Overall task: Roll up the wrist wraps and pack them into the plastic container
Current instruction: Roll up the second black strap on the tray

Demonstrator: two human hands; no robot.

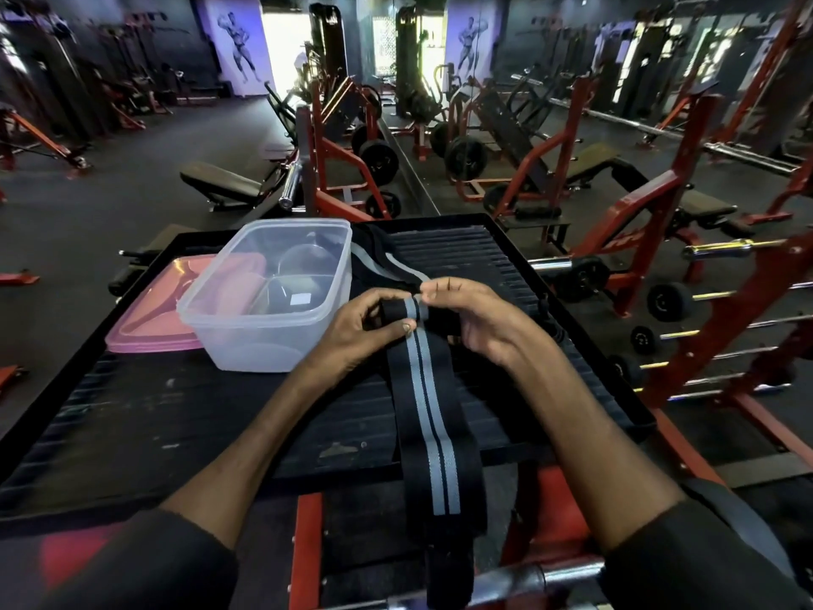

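A single wide-angle camera sits on the person's head and looks forward and down. It is close above the black tabletop (176, 416), with both forearms reaching in from the lower edge. The view faces out across the gym floor (88, 204) beyond, and straight lines bend toward the frame's edges.

no readable text, white sticker (301, 298) on container blank
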